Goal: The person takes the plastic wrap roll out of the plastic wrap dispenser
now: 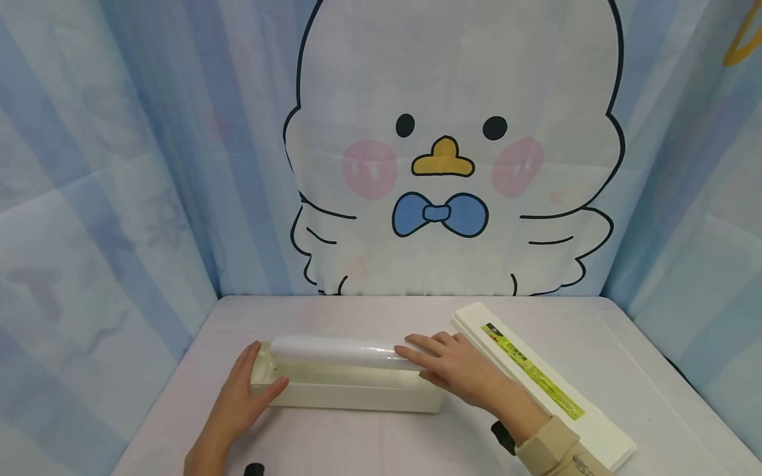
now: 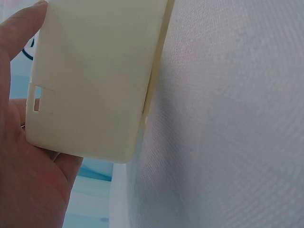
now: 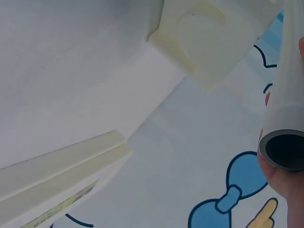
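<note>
A cream plastic box (image 1: 357,396), long and without its lid, lies across the table in the head view. My left hand (image 1: 238,400) grips its left end, thumb at the near wall and fingers at the far side; the box (image 2: 95,80) fills much of the left wrist view. Above the far part of the box is a roll of clear plastic wrap (image 1: 333,350), tilted slightly down to the right. Its right end is held by my right hand (image 1: 461,370), fingers over the top. The right wrist view shows the hollow end of the roll (image 3: 285,149).
A long white lid (image 1: 542,383) with a yellow-green label lies diagonally at the right, beside my right forearm. The white-covered table (image 1: 333,443) ends at a blue and white curtain (image 1: 250,132) printed with a cartoon bird. A dark object (image 1: 254,469) shows near my left wrist.
</note>
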The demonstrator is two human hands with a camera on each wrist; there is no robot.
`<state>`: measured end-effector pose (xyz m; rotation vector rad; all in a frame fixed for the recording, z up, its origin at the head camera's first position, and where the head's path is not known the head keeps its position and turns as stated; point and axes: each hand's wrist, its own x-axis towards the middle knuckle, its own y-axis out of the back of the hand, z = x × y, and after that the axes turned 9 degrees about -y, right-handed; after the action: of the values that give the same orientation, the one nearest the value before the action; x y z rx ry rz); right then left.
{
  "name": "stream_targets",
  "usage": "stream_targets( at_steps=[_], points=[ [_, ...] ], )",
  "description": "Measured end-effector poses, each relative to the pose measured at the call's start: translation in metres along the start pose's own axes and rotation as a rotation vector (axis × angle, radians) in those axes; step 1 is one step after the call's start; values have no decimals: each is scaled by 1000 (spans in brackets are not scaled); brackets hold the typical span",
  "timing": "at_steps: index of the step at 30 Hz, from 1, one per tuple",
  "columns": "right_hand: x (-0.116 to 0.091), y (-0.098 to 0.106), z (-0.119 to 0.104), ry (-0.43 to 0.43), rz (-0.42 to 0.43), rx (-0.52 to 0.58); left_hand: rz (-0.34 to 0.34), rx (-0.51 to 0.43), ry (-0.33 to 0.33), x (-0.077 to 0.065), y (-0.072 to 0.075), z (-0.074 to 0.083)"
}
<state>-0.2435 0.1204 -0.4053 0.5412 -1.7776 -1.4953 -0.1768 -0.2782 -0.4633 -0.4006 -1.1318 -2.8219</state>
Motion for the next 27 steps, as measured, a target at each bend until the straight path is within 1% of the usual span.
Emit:
stream_targets(
  at_steps=[4,9,14,21,25,27],
  points=[
    [-3,2,2,-3,21,-2,9,0,-16,0,0,0],
    [-6,5,5,-29,42,-12,13,22,-31,0,0,0],
    [-9,8,7,-68,39,2,7,37,-25,1,0,0],
    [-15,9,14,-53,89,-33,-2,38,-16,0,1,2],
    [-19,9,18,-69,105,-46,-12,33,-4,0,1,3],
    [-20,9,20,-84,103,-35,-16,35,5,0,1,3]
  ],
)
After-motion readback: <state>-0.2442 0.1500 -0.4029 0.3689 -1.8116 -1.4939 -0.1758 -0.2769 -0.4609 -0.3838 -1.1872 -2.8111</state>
